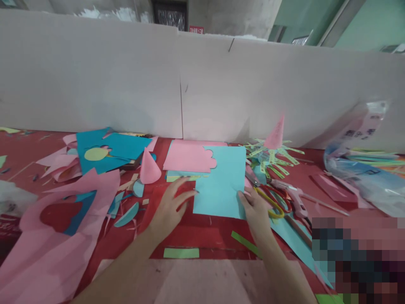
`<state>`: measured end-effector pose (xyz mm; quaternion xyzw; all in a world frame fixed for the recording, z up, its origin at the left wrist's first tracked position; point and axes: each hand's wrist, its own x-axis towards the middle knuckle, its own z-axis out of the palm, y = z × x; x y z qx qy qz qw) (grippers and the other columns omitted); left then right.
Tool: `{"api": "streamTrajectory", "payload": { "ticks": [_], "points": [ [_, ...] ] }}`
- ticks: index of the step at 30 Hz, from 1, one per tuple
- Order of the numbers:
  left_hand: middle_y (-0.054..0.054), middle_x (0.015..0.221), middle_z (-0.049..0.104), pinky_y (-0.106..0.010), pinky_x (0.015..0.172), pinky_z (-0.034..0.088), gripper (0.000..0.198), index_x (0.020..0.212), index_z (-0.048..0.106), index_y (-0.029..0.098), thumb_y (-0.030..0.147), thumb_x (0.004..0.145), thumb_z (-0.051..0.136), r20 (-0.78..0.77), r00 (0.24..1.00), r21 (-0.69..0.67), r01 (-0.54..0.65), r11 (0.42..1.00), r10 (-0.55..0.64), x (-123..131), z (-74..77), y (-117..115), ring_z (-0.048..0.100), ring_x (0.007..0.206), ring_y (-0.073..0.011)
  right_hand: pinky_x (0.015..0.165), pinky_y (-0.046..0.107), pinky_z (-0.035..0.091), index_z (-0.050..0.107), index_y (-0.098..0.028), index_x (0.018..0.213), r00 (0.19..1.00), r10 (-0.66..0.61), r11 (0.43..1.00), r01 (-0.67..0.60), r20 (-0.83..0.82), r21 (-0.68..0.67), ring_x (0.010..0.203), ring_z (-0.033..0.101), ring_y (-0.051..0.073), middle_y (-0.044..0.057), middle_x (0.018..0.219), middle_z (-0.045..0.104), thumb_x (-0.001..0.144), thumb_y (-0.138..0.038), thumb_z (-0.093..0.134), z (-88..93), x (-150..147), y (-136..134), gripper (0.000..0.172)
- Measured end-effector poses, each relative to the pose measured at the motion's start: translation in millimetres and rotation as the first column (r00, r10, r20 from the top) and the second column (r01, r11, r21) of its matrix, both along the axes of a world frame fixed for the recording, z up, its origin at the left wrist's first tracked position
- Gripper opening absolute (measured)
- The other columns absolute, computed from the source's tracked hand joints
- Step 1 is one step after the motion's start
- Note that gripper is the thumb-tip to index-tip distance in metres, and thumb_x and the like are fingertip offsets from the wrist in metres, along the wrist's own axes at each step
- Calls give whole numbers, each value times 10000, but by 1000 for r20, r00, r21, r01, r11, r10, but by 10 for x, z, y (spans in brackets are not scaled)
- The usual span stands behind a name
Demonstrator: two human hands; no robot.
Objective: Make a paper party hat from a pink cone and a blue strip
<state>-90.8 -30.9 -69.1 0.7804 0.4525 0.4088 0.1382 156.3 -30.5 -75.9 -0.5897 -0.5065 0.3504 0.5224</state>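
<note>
A light blue paper sheet (pixel 221 181) lies flat on the red table (pixel 196 236) in front of me. My left hand (pixel 172 207) rests open beside its left edge, fingertips touching the border. My right hand (pixel 256 209) is at the sheet's lower right corner, fingers curled onto the edge; whether it pinches the paper is unclear. A pink sheet (pixel 186 157) with a scalloped edge overlaps the blue sheet's top left. A small pink paper cone (pixel 148 168) stands to the left.
Scissors with yellow and red handles (pixel 274 202) and a pink glue gun (pixel 294 198) lie right of my right hand. Pink and blue scraps (pixel 95 154) cover the left. A second pink cone (pixel 275 134) tops green strips. Plastic-wrapped paper (pixel 363 169) lies right. A cardboard wall (pixel 190 84) stands behind.
</note>
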Motion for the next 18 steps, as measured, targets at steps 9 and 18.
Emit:
{"api": "streamTrajectory", "payload": {
  "ticks": [9,18],
  "points": [
    [-13,943,628,-318,808,467,236,909,623,229,132,856,414,-156,973,-64,162,985,-170,-30,-17,-67,560,891,-135,583,275,456,557,-132,1060,920,-31,999,23,392,25,614,584,168,47,721,636,800,-373,466,-45,-81,-10,365],
    [12,948,636,-289,826,470,252,866,646,252,126,816,434,-184,976,-272,67,960,-120,-28,-63,-159,576,886,-128,821,368,441,631,-215,982,627,48,849,-436,777,299,924,541,213,88,990,593,796,-346,570,167,-190,-253,236]
  ]
}}
